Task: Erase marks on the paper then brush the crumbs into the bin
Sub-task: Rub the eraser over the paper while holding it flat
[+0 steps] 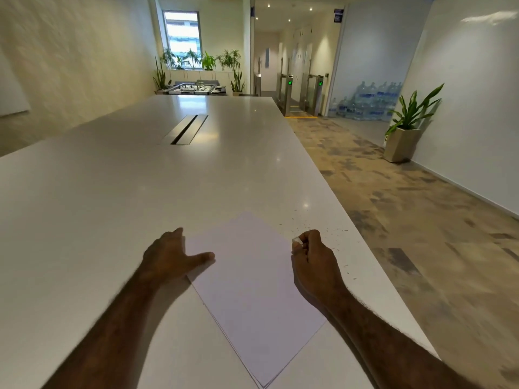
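Observation:
A white sheet of paper (252, 279) lies turned at an angle on the white table (112, 206), close to its right edge. My left hand (171, 255) rests flat on the paper's left corner, fingers spread, thumb on the sheet. My right hand (314, 256) is closed at the paper's right edge with a small white eraser (297, 242) pinched in its fingertips. Dark eraser crumbs (334, 231) are scattered on the table to the right of the paper. I see no marks on the sheet and no bin in view.
The table's right edge (373, 262) runs close beside my right hand, with patterned carpet below. A dark cable slot (186, 129) sits in the table's middle, far ahead. A potted plant (404, 136) stands by the right wall.

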{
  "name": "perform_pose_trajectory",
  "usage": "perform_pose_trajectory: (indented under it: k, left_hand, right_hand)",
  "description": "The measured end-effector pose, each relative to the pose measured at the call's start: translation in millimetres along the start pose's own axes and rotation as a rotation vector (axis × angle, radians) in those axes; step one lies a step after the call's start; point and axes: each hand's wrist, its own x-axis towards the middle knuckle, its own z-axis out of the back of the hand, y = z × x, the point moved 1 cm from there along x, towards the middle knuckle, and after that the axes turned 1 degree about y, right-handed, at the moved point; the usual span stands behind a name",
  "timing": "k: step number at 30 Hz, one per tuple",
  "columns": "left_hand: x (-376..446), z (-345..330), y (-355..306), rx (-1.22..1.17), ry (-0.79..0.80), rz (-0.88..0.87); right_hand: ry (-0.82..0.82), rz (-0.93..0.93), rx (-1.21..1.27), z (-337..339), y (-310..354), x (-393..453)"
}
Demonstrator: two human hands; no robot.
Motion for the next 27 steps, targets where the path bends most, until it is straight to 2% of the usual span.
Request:
perform_pose_trajectory:
  k: [4,10,16,22,25,27]
  left_hand:
    - [25.4,12.8,-1.9,0.137,0.054,0.002]
    - [50.1,32.3,-19.4,0.257,0.251,0.046]
    - [51.9,32.4,-35.5,0.370,0.257,0.062]
    - [44.9,39.5,-39.7,0.290,0.273,0.053]
    - [37.5,40.2,-36.5,0.276,0.334,0.041]
    - [32.0,46.0,-35.6,0.164,0.325,0.041]
  right_hand:
    - [0.009,0.000,-0.034,-2.3,0.1,0.6]
    - [0.014,0.000,-0.071,-7.3,-4.0,1.8]
    - [0.026,-0.012,-0.072,-8.5,-4.8,2.6]
    - [0.016,-0.004,-0.084,-7.6,-5.5,3.4]
    - [0.022,-0.008,-0.087,-8.7,-5.2,2.3]
    - [0.012,-0.007,-0.082,-9.0,-4.6,1.4]
